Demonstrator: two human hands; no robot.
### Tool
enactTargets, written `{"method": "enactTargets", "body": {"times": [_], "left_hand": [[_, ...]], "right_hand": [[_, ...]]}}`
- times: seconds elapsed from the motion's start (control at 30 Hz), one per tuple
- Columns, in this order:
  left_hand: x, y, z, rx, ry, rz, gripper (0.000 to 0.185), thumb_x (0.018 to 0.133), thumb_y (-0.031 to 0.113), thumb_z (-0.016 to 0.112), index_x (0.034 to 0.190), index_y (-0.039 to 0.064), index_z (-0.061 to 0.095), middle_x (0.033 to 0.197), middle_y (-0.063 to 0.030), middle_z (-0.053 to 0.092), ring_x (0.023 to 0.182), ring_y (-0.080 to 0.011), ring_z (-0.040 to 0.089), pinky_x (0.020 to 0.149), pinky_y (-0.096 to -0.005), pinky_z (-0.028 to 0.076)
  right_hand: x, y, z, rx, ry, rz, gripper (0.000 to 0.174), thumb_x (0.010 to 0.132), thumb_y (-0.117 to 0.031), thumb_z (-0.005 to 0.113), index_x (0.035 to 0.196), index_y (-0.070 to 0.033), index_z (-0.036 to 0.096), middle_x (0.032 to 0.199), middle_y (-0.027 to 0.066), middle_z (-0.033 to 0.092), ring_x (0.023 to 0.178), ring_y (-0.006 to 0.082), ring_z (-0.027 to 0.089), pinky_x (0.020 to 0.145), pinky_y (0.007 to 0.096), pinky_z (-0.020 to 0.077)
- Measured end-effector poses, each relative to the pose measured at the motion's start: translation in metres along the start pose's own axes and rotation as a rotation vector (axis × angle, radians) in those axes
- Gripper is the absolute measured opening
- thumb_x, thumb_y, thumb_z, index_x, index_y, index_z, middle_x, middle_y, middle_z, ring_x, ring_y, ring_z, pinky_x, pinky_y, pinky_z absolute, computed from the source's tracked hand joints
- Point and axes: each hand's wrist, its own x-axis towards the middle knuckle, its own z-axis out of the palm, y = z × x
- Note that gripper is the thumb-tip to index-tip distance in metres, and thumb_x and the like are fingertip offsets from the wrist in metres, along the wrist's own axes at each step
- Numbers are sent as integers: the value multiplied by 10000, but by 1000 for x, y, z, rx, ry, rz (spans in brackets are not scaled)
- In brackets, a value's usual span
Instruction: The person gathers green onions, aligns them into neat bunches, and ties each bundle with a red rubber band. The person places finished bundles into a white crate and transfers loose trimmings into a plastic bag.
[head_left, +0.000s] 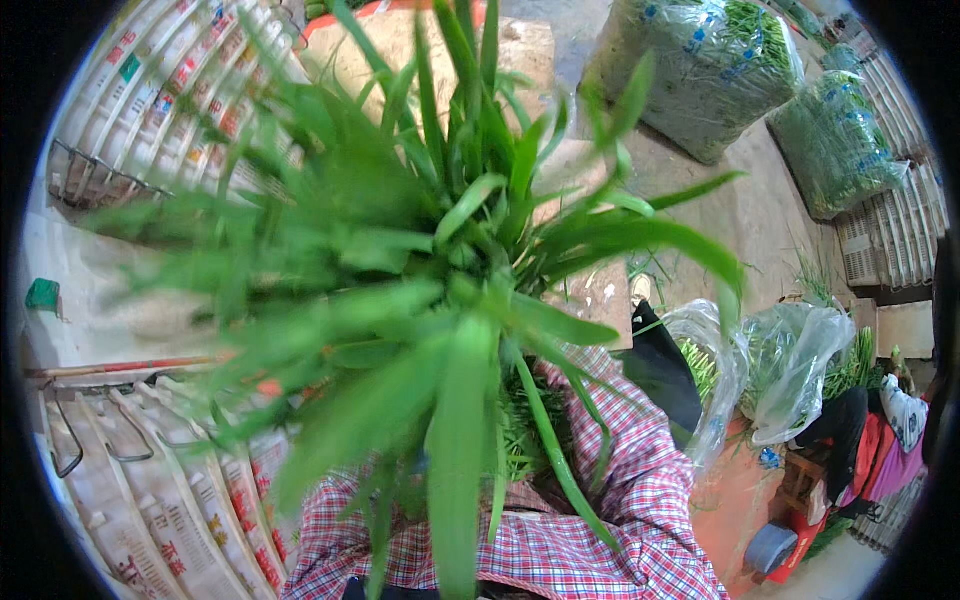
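Note:
A large bunch of long flat green leaves (480, 247) stands upright close before me, its tips fanned towards the camera and blurred on the left side. Both of my hands are out of view behind the foliage. My right sleeve (645, 442), in red, white and blue check, reaches in under the leaves; the left sleeve (330, 517) does likewise. Between the arms, more cut greens (525, 427) show low down near my body. What the hands hold or touch is hidden.
Printed slatted stacks (172, 97) stand at upper left, others (165, 487) at lower left. Large transparent bags of greens (697, 82) sit at upper right. Open plastic bags (795, 367) with green stalks lie at right, near draped clothes (862, 450) and a tape roll (772, 547).

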Motion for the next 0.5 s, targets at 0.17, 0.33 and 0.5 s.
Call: {"method": "enactTargets", "body": {"times": [0.17,0.33,0.5], "left_hand": [[21,34,-5,21,-127,-106,622,690,134,745,1201,-8,420,1099,-117,566,953,-168,558,876,-321,433],[32,21,-21,85,-156,-263,627,706,130,733,1214,-20,397,1101,-131,563,957,-166,556,897,-325,421],[26,-42,-11,400,345,-562,830,784,405,643,1347,-43,228,1230,-184,463,1130,-204,445,923,-274,363]], "right_hand": [[-7,4,0,-48,196,34,427,840,-233,554,1186,-9,442,1123,116,540,980,241,530,857,348,443],[-32,13,-6,-486,261,-161,529,783,-350,638,1152,-7,475,990,67,574,908,167,523,802,294,423],[-61,53,-33,-440,627,71,402,882,-348,502,1117,-23,483,792,-21,509,701,84,470,595,220,375]]}}
